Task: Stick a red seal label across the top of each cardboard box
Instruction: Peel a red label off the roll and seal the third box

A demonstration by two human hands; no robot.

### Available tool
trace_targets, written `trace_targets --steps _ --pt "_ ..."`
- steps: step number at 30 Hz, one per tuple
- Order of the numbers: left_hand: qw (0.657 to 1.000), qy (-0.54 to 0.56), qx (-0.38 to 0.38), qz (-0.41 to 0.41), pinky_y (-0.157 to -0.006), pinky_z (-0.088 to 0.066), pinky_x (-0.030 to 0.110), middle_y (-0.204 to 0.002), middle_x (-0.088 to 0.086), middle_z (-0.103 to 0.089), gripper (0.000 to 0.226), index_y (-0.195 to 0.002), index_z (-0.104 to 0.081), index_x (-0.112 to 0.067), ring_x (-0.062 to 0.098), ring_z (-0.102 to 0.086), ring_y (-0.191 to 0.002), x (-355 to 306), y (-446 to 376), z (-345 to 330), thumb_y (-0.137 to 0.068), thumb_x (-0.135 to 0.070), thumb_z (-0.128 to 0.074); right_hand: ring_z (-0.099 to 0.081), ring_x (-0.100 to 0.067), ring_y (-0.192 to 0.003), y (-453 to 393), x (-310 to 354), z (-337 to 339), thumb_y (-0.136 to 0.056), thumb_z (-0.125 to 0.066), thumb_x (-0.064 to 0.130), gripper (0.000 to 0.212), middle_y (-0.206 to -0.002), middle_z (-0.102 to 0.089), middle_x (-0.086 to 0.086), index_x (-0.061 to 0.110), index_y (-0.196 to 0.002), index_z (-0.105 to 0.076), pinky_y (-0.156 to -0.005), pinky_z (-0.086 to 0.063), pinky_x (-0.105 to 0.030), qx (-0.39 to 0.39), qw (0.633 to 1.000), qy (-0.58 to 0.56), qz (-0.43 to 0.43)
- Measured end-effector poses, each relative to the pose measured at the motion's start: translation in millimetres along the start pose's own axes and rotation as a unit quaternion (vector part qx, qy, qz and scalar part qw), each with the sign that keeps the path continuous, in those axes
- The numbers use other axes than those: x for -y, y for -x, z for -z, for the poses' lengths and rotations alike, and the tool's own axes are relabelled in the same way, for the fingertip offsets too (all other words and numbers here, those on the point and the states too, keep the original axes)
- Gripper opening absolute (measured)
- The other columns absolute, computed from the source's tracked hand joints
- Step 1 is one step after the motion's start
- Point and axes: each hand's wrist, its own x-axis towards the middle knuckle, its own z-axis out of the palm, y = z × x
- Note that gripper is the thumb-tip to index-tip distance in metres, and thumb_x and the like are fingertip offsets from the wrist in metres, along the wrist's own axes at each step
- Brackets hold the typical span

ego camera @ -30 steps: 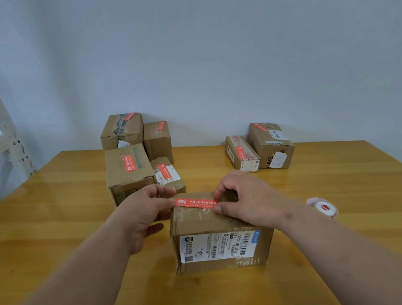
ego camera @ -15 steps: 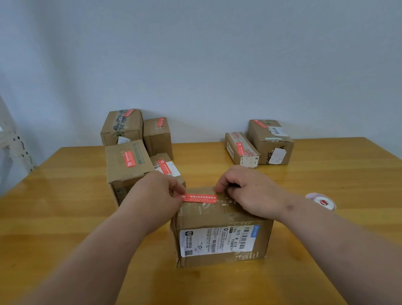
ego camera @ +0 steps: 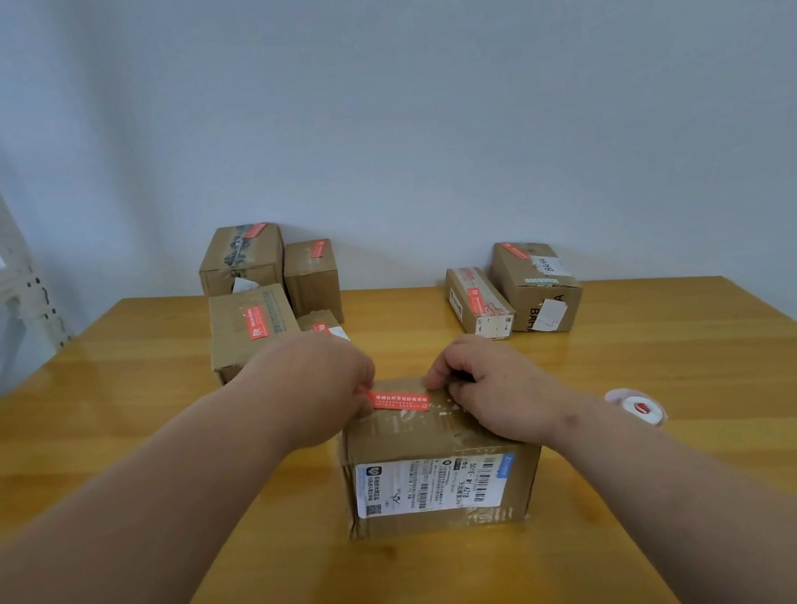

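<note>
So we've got the red rectangular paper seal label [ego camera: 398, 399] stretched between our two hands, lying across the top of the brown cardboard box with the white shipping sticker [ego camera: 438, 455]. Our left hand [ego camera: 319, 389] pinches its left end, and our right hand [ego camera: 490, 388] has its fingertips curled down at the other end, pressing or pinching, can't quite tell.

What could go wrong: if one end sticks before the other we'll probably get a wrinkle or a crooked strip, and that old clear tape under it may not hold well.

Room-wise, the yellow wooden table [ego camera: 156, 489] is open on both sides of our hands. Beyond the left hand sit sealed boxes, and just right of our right wrist is the white label roll [ego camera: 637, 407].
</note>
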Motion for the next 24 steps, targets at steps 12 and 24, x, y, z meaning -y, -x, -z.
trace_targets --steps 12,24 --pt "0.986 -0.145 -0.042 -0.074 -0.068 -0.057 0.033 -0.092 -0.002 -0.060 0.017 -0.113 -0.056 -0.023 0.015 -0.049 -0.071 -6 3 -6 -0.096 -0.022 -0.055 -0.050 -0.008 -0.099 -1 1 0 -0.092 -0.046 -0.003 0.032 -0.109 -0.055 0.006 0.018 -0.102 -0.068 -0.073 -0.035 -0.004 -0.005 1.000 0.014 0.007" --pt "0.983 -0.138 -0.054 -0.112 -0.076 -0.055 0.034 -0.113 0.000 -0.058 0.033 -0.128 -0.049 -0.023 0.020 -0.060 -0.098 -4 8 -13 -0.095 -0.018 -0.053 -0.048 -0.003 -0.092 0 0 0 -0.091 -0.047 -0.004 0.032 -0.102 -0.052 0.009 0.019 -0.101 -0.068 -0.071 -0.034 -0.001 -0.006 1.000 0.012 0.010"
